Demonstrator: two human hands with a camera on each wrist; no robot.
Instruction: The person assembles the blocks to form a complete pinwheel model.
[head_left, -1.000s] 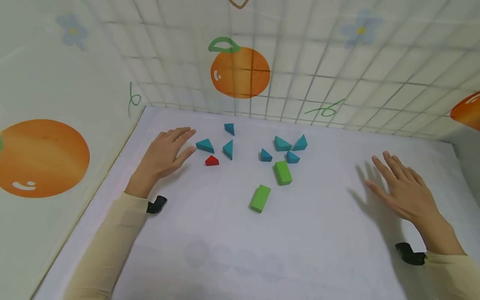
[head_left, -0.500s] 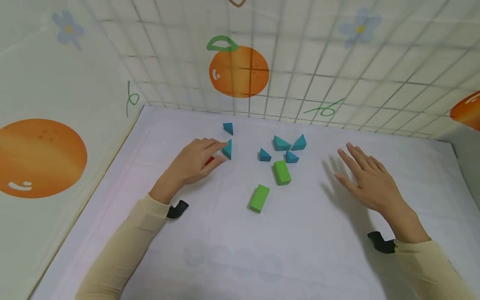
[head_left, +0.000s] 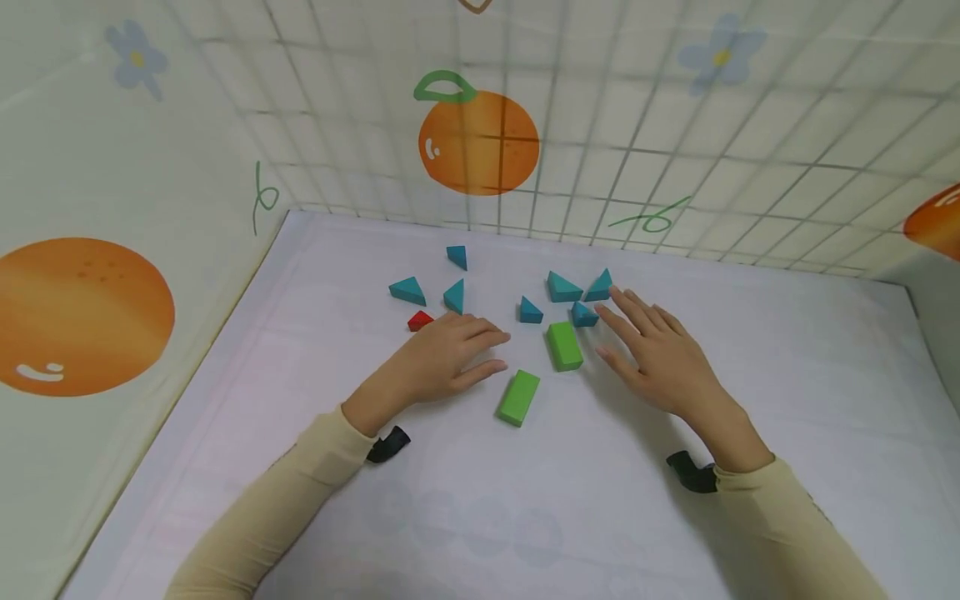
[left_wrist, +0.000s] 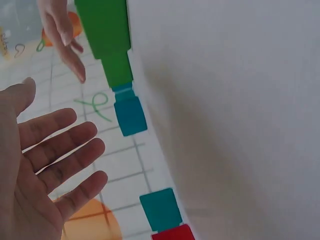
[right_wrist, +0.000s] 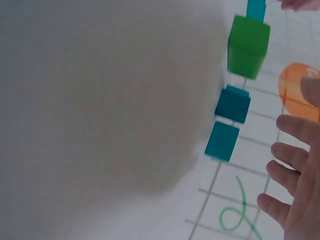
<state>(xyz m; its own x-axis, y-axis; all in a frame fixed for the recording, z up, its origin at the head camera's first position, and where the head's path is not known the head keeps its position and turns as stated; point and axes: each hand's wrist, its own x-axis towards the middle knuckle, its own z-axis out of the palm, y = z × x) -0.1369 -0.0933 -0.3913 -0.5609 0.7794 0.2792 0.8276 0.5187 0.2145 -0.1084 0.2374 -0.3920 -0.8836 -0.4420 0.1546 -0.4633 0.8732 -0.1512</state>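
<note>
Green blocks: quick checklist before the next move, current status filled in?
1. Left hand empty: ok.
2. Right hand empty: ok.
3. Nearer green rectangular block apart from farther green rectangular block: ok.
4. Right hand clear of the blue triangular blocks beside it: ok, the right wrist view shows a gap.
5. Red block fully visible in head view: not ok, the left hand partly covers it.

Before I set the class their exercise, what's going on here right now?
A person has the left hand and right hand open over a white table, gripping nothing. The left hand is beside the nearer green rectangular block, partly hiding the red block from the head camera. The right hand is close to the farther green block and several blue triangular blocks.
</note>
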